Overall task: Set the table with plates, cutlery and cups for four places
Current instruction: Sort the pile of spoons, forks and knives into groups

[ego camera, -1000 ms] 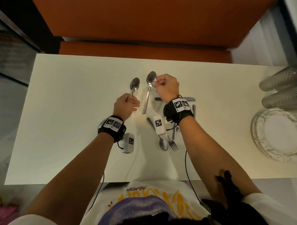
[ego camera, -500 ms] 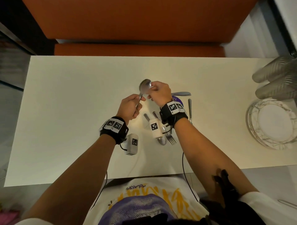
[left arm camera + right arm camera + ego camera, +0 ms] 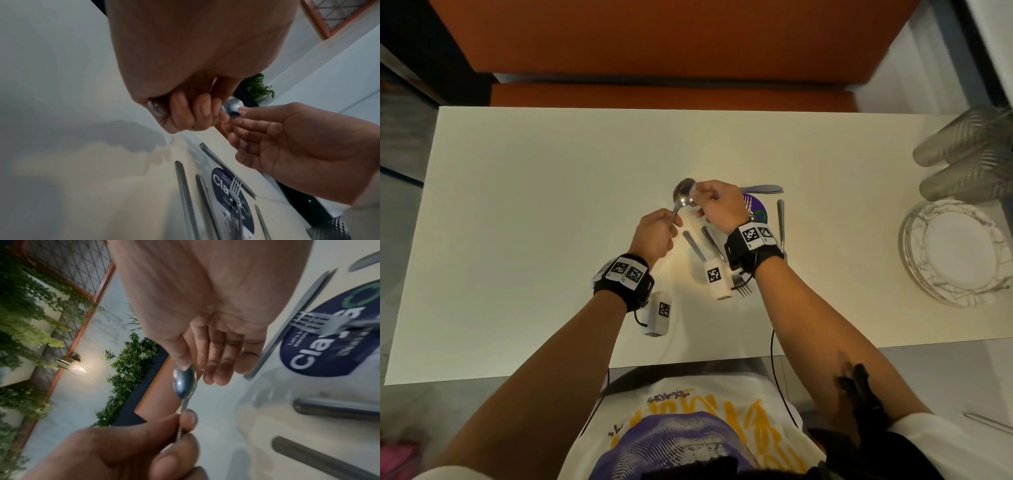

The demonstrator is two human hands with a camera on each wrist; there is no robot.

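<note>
Steel spoon (image 3: 683, 196) sits above the white table (image 3: 517, 212), near its middle: your left hand (image 3: 654, 234) curls round its handle while your right hand (image 3: 717, 205) pinches the bowl. Plates (image 3: 955, 253) and cups (image 3: 965, 154) wait at three o'clock.

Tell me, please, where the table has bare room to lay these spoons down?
The table is bare across its whole left half and along the far edge by the orange bench. It is crowded under the right hand, where the loose cutlery lies, and at the right end, with the plates and cups.
</note>
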